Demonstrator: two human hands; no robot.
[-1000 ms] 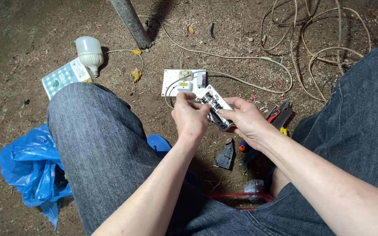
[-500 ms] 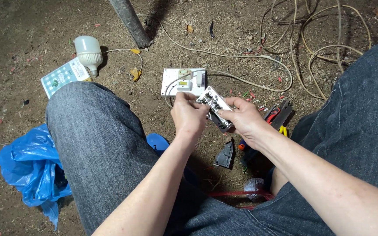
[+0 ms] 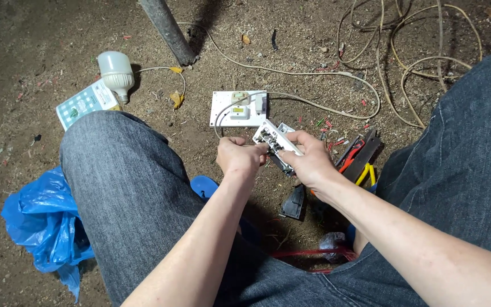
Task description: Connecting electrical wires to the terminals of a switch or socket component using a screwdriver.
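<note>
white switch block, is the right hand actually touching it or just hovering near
Touching. The head view shows the right hand wrapped round the white switch block, thumb on its top edge and fingers beneath, with no gap. The left hand pinches its near end too.

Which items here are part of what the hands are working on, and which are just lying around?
In hand:
- white switch module, held by left hand and right hand
- white switch board with its cable, on the ground just beyond

Lying about:
- white bulb
- patterned box
- blue plastic bag
- pliers
- loose wires
- metal pole
</note>
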